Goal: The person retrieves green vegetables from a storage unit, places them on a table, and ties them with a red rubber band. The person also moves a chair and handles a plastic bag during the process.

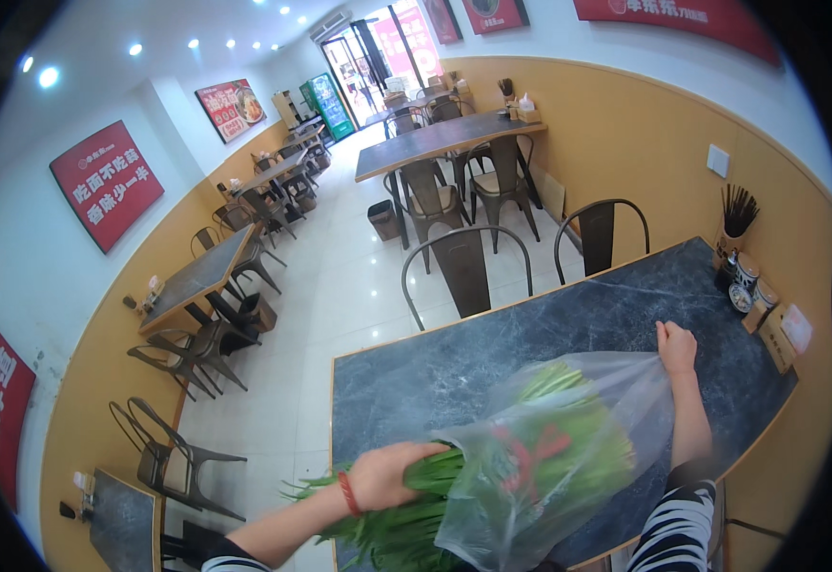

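Observation:
A large bunch of long green leafy vegetables [408,525], perhaps garlic chives, lies over the front of the dark marbled table [416,386]. Its pale stem ends are inside a clear plastic bag [644,372], while the leaf tips stick out of the bag's mouth at the left. Red ties or print show blurred through the plastic. My left hand [387,475], with a red band on the wrist, grips the leaves just outside the bag. At the bag's far right corner my right hand [677,348] is a fist, pinching the plastic and pulling it taut.
Along the wall on the right stand a chopstick holder [729,243], condiment jars [747,270] and a tissue box [777,339]. Metal chairs [462,272] line the table's far side. Beyond is another long table [451,139]. Smaller tables [197,275] run down the left wall.

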The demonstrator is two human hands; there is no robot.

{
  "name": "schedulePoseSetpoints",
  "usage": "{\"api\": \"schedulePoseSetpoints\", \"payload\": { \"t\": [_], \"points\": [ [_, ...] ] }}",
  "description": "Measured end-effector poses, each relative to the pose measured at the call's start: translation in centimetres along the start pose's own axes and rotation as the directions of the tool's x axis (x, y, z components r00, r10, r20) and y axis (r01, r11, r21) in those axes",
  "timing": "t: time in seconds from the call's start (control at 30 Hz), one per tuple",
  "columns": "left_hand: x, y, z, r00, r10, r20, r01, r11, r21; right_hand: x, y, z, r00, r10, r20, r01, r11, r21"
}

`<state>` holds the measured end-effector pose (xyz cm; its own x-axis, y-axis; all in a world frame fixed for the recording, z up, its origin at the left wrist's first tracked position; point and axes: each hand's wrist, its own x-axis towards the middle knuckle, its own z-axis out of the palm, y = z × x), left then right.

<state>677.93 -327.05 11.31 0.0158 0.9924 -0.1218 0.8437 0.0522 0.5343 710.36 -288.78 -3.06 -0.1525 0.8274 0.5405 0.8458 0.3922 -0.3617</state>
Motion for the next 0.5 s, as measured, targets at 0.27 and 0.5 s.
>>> {"api": "schedulePoseSetpoints", "payload": {
  "t": [0.27, 0.5],
  "points": [
    [-0.9, -2.7, 12.9, 0.997, 0.018, -0.074, -0.010, 0.995, 0.103, -4.6, -8.0, 4.2, 0.756, -0.162, 0.635, -0.268, 0.808, 0.525],
    [-4.1, -1.8, 18.3, 0.980, 0.067, -0.185, -0.042, 0.990, 0.134, -4.4, -15.2, 4.2, 0.470, -0.495, 0.731, 0.259, 0.869, 0.422]
  ]
}}
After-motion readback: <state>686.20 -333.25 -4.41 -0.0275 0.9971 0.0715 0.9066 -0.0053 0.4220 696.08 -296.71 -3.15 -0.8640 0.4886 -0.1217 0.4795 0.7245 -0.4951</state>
